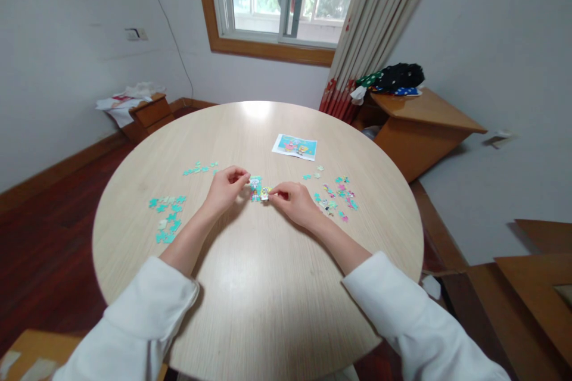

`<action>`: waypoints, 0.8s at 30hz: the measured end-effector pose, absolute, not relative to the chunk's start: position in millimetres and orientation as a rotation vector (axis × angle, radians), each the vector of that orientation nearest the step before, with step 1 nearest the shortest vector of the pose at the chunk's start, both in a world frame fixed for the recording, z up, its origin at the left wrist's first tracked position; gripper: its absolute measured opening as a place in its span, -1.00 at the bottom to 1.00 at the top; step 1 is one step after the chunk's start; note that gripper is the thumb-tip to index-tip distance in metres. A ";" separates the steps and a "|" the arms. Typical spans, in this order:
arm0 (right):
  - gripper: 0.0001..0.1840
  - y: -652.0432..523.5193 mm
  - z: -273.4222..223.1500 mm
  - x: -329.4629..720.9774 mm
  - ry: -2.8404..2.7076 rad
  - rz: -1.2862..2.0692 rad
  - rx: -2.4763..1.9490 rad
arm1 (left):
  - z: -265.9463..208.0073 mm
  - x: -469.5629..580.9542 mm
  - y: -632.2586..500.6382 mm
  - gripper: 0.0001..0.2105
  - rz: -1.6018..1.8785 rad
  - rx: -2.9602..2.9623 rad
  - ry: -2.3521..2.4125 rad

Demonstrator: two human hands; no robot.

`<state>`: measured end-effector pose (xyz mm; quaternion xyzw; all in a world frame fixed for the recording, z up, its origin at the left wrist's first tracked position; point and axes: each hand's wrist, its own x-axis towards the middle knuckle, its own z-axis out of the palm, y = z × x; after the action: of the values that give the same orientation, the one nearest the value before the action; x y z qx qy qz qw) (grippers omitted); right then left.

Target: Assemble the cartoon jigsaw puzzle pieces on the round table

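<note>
A small joined section of a jigsaw puzzle (255, 188) lies at the middle of the round table (268, 286). My left hand (227, 187) is at its left side, thumb and forefinger pinched together by its upper left edge; what they hold, if anything, is hidden. On the other side, my right hand (295, 199) pinches a yellow and white puzzle piece (265, 193) against the section's lower right edge. Whether that piece is locked in, I cannot tell.
Loose turquoise pieces (172, 217) are spread at the left, with more pieces (199, 168) behind them. Mixed coloured pieces (344, 193) lie at the right. A picture sheet (295, 147) rests beyond my hands. Wooden cabinets (420, 116) stand past the table's right edge.
</note>
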<state>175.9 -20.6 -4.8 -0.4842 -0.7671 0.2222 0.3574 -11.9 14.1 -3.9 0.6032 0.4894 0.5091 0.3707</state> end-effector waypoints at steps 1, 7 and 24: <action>-0.88 -20.6 -5.0 175.9 -1.978 0.572 -1.244 | -2.8 -11.1 13.2 -0.89 1.227 1.539 1.204; -0.89 -21.4 -5.9 174.1 -1.969 0.566 -1.210 | 3.7 -8.8 2.8 -0.83 0.922 1.542 1.074; -0.86 -20.4 -8.8 177.4 -2.003 0.607 -1.206 | 12.0 -28.1 5.3 -0.91 0.592 1.532 1.243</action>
<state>177.4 -20.4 -8.8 -0.4668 -0.7753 0.2348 0.3548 -28.1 5.3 12.0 0.6376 0.5172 0.2462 0.5150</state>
